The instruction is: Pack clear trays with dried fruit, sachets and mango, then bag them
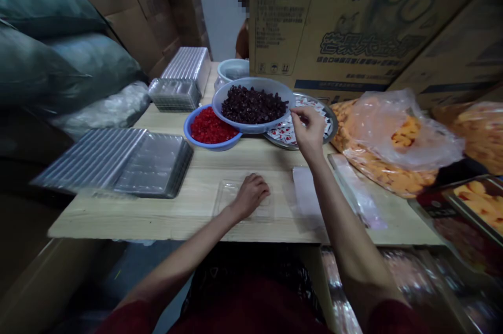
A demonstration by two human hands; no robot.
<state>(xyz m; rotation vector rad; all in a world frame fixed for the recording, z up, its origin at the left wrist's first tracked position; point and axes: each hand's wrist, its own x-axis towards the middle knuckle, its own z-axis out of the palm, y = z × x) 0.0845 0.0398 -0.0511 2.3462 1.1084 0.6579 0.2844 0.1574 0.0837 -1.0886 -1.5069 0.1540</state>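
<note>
On the pale wooden table, my left hand [251, 195] rests with curled fingers over a clear plastic tray [226, 198]; what it grips, if anything, is hidden. My right hand [308, 127] is pinched at the right rim of a pale blue bowl of dark pieces [254, 106], above a round metal tray of small printed packets [283, 132]. Whether something sits between its fingertips is too small to tell. A blue bowl of red pieces [212, 127] stands left of the dark one, partly under its rim.
Stacks of clear trays [153, 164] lie at the left, more [176, 93] behind. White sleeves [308, 192] lie right of centre. A big bag of orange pieces [393, 140] stands at the right. Cardboard boxes [334, 25] rise behind; part of a person [242, 41] shows beside them.
</note>
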